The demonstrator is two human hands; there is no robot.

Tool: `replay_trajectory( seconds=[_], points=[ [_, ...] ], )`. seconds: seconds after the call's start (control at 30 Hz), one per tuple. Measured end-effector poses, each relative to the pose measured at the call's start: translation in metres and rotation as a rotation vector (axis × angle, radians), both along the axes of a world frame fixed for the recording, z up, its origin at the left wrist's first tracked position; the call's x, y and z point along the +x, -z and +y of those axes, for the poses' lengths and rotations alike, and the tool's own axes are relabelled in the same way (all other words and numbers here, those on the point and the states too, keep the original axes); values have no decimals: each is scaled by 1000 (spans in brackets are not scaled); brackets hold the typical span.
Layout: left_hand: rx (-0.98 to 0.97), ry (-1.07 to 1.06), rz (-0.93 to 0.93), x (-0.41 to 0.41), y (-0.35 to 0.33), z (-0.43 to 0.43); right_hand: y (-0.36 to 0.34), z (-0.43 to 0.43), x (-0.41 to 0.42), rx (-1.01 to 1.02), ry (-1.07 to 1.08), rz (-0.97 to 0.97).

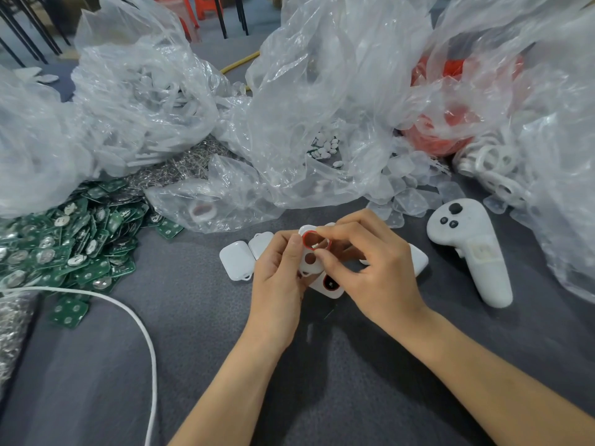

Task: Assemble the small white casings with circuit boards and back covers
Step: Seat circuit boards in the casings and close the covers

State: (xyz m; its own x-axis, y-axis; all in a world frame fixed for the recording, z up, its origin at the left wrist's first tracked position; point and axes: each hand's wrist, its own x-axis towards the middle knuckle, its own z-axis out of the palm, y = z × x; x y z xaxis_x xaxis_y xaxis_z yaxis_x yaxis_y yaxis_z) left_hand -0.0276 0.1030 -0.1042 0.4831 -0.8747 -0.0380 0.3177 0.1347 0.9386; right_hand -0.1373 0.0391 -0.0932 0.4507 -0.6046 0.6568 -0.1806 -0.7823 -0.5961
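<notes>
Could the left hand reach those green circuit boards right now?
Probably yes: only table and two white covers separate the left hand from the green circuit boards, though it grips a white casing.

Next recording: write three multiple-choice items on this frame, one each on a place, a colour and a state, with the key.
1. Where does the pile of green circuit boards lie?
A) left of the hands B) right of the hands C) in the hands
2. What colour is the ring on the small white plastic casing being held?
A) blue B) red C) yellow
3. How do the hands stand?
A) both flat on the table B) only one touches the casing C) both grip the casing
Key: 1 A, the boards heap at left; 2 B, its rim shows red; 3 C, left hand and right hand both curl fingers on it.
</notes>
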Motion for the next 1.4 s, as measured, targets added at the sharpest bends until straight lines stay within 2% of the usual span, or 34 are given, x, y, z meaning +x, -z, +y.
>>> replay_trajectory(
  seconds=[0.2,0.8,0.93,1.0,1.13,1.27,1.4],
  points=[
    [20,-87,-187,-2,3,0,2,-1,0,41,0,36],
    [16,-109,-277,-5,5,1,3,3,0,81,34,-34],
    [5,-105,-221,-4,7,1,2,3,1,93,25,-50],
    [-10,-89,-145,-3,7,0,1,1,3,193,-9,-92],
    [-48,-57,0,-4,6,-1,-3,-2,5,585,-106,-203],
    [-103,-41,36,-5,5,-1,-2,-1,5,716,-102,-228],
    [-134,-3,57,-3,3,-1,-7,-4,5,786,-70,-108]
  ],
)
